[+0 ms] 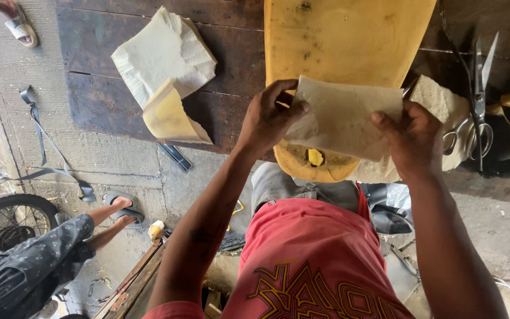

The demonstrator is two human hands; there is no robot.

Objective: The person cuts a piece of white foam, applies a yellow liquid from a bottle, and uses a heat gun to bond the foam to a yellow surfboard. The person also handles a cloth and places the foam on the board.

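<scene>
foam sheet [343, 118] held up in both hands over the yellow foam slab [343, 41].
left hand [270, 118] and right hand [414, 139] pinch its side edges, seemingly mid-fitting; laying it needs alignment. scissors [478, 100] beyond the right hand.

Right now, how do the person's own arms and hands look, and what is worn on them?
Both arms are bare from shoulder to fingertips: no sleeves reach them, and no gloves. The left hand and the right hand show no rings, and no watch or band at the wrists. The left forearm has a small dark mark near the elbow. The red shirt with yellow print seems sleeveless.
</scene>
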